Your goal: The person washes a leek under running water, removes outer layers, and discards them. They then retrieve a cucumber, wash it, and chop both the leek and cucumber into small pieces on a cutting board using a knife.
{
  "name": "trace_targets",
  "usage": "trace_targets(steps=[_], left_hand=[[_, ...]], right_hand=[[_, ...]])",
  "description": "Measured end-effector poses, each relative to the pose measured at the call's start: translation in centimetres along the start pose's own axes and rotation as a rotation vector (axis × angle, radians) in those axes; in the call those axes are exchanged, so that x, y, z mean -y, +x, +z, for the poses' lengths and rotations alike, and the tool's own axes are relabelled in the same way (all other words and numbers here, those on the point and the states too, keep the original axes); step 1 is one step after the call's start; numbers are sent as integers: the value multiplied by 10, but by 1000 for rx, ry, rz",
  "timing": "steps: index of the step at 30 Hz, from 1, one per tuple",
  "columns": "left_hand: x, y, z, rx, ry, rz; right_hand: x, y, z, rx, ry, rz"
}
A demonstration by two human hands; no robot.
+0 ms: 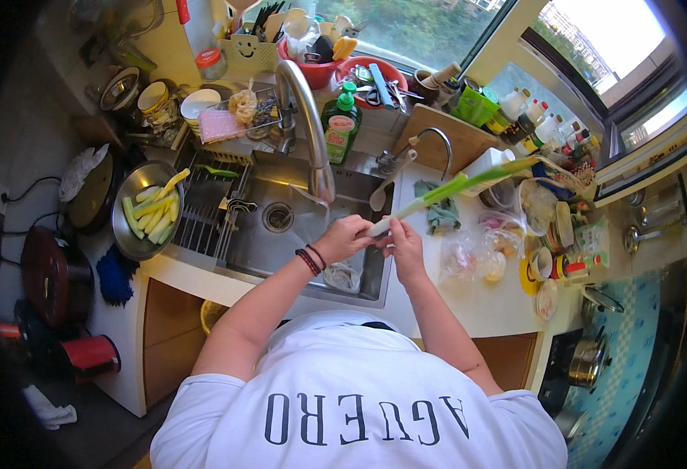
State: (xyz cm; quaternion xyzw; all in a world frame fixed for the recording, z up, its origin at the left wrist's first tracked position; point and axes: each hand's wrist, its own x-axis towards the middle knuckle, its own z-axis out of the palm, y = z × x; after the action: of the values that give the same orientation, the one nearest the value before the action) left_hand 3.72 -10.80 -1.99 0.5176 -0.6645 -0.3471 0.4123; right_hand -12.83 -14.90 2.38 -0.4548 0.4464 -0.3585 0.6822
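Observation:
A long green onion (pixel 434 196) slants up to the right from my two hands, its white end low and its green leaves reaching over the counter. My left hand (pixel 343 239) grips the white end above the right part of the steel sink (pixel 261 234). Close beside it, my right hand (pixel 406 243) pinches the same stalk with thumb and fingers. Something small and dark shows between the hands, too hidden to name. The curved faucet (pixel 317 140) hangs just beyond my left hand. A whitish wet cloth or bag (pixel 342 277) lies in the sink below my wrists.
At left, a steel bowl (pixel 121 225) holds peeled yellow-green vegetable pieces, next to a drying rack (pixel 202 214). A green dish soap bottle (pixel 341 126) stands behind the sink. Plastic bags (pixel 466 255), a green cloth (pixel 437 208) and a cutting board (pixel 446 138) occupy the right side.

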Motion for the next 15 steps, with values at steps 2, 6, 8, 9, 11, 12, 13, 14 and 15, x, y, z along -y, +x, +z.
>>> trace_targets(steps=[2,6,8,9,11,12,13,14,15], left_hand=[[-4,-1,5,-155,33,12],[-10,0,8,-257,151,70],[-10,-1,9,-262,176,98],[-11,-2,8,-265,192,114],[-6,-3,10,-257,121,98],[-6,-4,10,-251,84,92],[-5,-4,9,-229,30,77],[-5,-3,7,-206,-23,61],[-6,-3,5,-186,-75,43]], right_hand=[[-1,-2,-2,-4,-133,83],[-12,-2,-8,5,-70,70],[-13,-3,-9,3,-27,42],[-11,-4,-7,-1,-25,31],[-11,-4,-7,20,-11,2],[-14,-2,-9,41,0,-17],[-14,-1,-11,63,11,-36],[-13,-2,-13,64,-3,-43],[-13,-2,-16,67,-18,-48]])
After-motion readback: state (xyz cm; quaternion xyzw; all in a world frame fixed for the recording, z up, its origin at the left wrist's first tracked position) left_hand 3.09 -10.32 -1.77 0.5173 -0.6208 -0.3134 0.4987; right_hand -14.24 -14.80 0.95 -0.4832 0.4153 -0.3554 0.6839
